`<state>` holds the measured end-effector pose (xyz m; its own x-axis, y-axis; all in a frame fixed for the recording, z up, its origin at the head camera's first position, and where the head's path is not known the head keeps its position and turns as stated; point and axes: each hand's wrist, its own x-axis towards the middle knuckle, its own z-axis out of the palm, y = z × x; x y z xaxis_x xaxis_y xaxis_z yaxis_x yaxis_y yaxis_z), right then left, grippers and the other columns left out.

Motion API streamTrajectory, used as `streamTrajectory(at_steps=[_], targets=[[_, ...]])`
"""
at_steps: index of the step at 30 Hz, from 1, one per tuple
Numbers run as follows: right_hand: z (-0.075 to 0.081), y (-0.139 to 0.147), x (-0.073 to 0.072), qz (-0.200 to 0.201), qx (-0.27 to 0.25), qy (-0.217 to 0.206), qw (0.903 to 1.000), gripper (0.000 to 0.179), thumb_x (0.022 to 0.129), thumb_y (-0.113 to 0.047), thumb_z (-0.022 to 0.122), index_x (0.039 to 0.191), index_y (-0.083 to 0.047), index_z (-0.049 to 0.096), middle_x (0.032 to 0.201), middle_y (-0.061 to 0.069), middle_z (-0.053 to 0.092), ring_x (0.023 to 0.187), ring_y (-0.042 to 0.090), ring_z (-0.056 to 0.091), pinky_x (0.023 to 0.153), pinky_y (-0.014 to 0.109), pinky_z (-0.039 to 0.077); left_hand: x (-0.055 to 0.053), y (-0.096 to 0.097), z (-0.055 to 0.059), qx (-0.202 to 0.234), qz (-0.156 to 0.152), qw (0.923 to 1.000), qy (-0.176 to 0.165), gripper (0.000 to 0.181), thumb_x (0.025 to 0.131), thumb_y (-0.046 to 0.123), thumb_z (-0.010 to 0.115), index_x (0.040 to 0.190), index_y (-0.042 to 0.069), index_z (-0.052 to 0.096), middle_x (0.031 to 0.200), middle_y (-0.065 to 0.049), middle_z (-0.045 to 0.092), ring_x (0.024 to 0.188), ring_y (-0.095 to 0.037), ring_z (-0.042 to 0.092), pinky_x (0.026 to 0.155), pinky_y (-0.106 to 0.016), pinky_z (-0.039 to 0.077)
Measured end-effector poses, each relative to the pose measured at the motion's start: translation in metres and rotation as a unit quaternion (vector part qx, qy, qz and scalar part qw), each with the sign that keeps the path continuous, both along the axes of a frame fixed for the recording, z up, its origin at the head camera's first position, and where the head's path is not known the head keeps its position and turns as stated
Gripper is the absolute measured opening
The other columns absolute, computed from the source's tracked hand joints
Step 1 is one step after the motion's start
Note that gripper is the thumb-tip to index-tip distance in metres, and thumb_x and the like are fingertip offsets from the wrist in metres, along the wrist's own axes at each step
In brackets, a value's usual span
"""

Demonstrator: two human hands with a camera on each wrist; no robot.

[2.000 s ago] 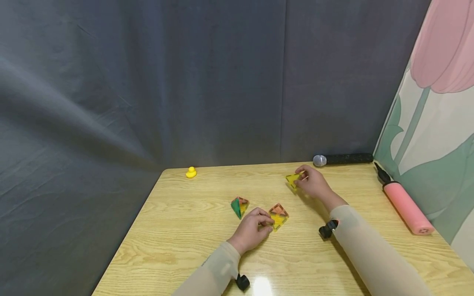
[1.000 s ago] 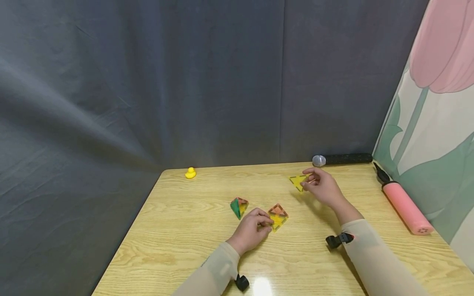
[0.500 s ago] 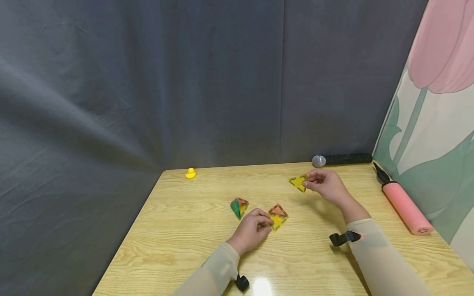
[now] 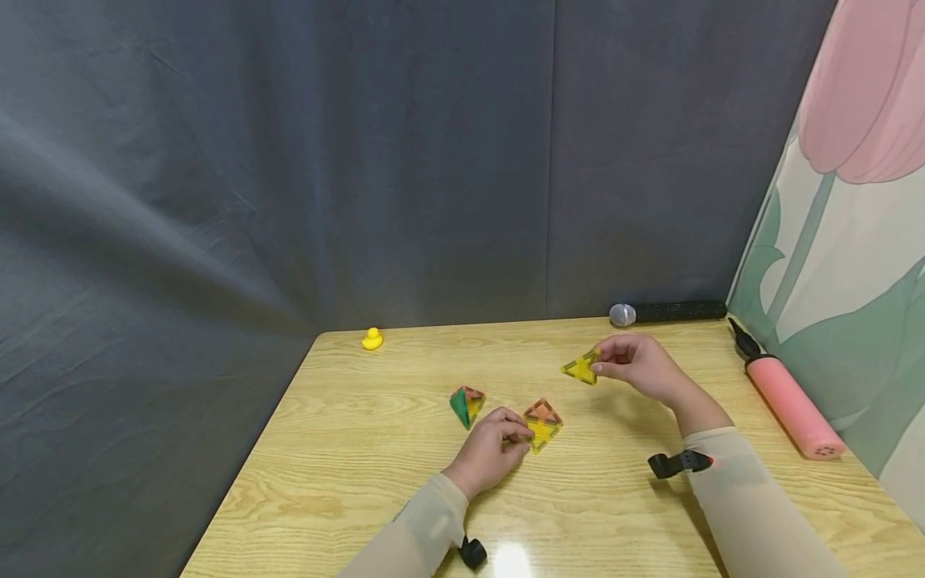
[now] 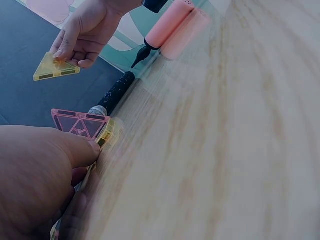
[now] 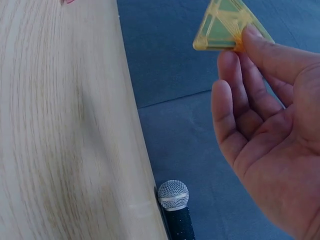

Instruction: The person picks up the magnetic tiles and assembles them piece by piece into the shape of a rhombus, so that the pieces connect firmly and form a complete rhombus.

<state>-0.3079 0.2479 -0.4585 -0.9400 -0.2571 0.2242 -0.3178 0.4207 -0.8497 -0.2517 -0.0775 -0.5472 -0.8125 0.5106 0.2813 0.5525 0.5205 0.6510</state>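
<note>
My right hand [image 4: 639, 369] pinches a translucent yellow triangular magnetic tile [image 4: 580, 368] by one corner between thumb and fingers, raised over the table. In the right wrist view this yellow tile [image 6: 223, 30] shows its ribbed frame. Nearer the front, my left hand [image 4: 490, 451] grips another yellow magnetic tile [image 4: 543, 434] at its left side. An orange-red triangular tile [image 4: 542, 411] adjoins that one along its far edge, and in the left wrist view the reddish tile [image 5: 80, 123] tilts up from it. Just beyond my left hand stands a small pointed shape of green, red and yellow tiles [image 4: 467, 405].
A yellow rubber duck [image 4: 372, 339] sits at the back left of the wooden table [image 4: 325, 482]. Along the back right edge lies a black microphone [image 4: 668, 312]. A pink hand pump [image 4: 795, 407] lies by the right wall, and a dark curtain [image 4: 433, 160] hangs behind.
My right hand has drawn to the right and slightly nearer, lifting the yellow tile and turning it in its fingers. My left hand stays in place on its tile.
</note>
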Motion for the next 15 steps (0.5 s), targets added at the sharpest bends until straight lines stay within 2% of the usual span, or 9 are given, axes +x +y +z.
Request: streamTrajectory(at_steps=[6, 15], targets=[[0.0, -0.001, 0.002, 0.033, -0.015, -0.014, 0.9993, 0.021, 0.09, -0.005, 0.082, 0.108, 0.003, 0.073, 0.097, 0.017, 0.071, 0.083, 0.017, 0.068, 0.071, 0.026, 0.058, 0.0, -0.001, 0.0, 0.002, 0.0, 1.0, 0.003, 0.017, 0.099, 0.012, 0.075, 0.116, 0.014, 0.08, 0.116, 0.011, 0.061, 0.097, -0.003, 0.06, 0.085, -0.017, 0.053], [-0.012, -0.003, -0.003, 0.047, 0.022, -0.025, 0.9984, 0.011, 0.092, -0.005, 0.081, 0.101, -0.002, 0.076, 0.095, 0.009, 0.074, 0.083, 0.017, 0.068, 0.072, 0.027, 0.058, -0.002, 0.0, -0.003, 0.011, 0.005, 0.9999, -0.009, 0.017, 0.099, 0.011, 0.075, 0.114, 0.014, 0.08, 0.116, 0.012, 0.061, 0.097, -0.001, 0.061, 0.086, -0.016, 0.053]])
